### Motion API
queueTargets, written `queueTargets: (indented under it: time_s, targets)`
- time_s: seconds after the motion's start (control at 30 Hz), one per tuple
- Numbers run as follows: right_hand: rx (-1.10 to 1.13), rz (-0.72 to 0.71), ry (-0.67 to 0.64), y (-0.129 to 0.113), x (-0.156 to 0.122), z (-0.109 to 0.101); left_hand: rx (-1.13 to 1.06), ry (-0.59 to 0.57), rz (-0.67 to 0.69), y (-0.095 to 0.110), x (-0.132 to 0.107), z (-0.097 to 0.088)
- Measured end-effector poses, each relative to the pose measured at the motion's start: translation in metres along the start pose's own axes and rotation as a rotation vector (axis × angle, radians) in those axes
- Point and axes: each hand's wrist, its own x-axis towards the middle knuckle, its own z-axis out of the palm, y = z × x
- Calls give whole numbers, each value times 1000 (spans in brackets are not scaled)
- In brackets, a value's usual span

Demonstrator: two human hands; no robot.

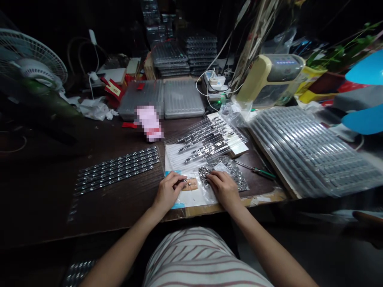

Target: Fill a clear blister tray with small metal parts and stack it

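Possibly risks scattering small silver metal pieces [202, 172] right of a flat tan block [193, 185], if nudged by right hand [224, 187] touching them, with left hand [168, 191] at the block and both grasps indiscernible.

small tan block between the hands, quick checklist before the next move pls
1. Left hand at the small tan block: ok, fingertips at its left side.
2. Part gripped in the left fingers: cannot tell, too small.
3. Right hand at the loose metal parts: ok, fingertips among them.
4. Part gripped in the right fingers: cannot tell, hidden.
5. Green-handled tool apart from both hands: ok, lies to their right.
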Motion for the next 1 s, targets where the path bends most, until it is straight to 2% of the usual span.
queueTargets:
  time_s: [0.2,0.33,0.5,0.63,0.77,1.0]
  targets:
    - [125,74,83,-3,4,-4,80,-5,87,1,-6,6]
    - [214,72,116,-2,2,-6,173,-9,139,3,-6,8]
    - [213,72,67,0,2,-5,244,-23,170,5,-5,8]
    - [230,66,76,0,1,-5,257,-31,162,7,-4,9]
    - [272,80,84,-11,5,-5,224,-28,159,6,-3,9]
    - [210,33,-30,-46,21,9,27,188,86,-3,-3,5]
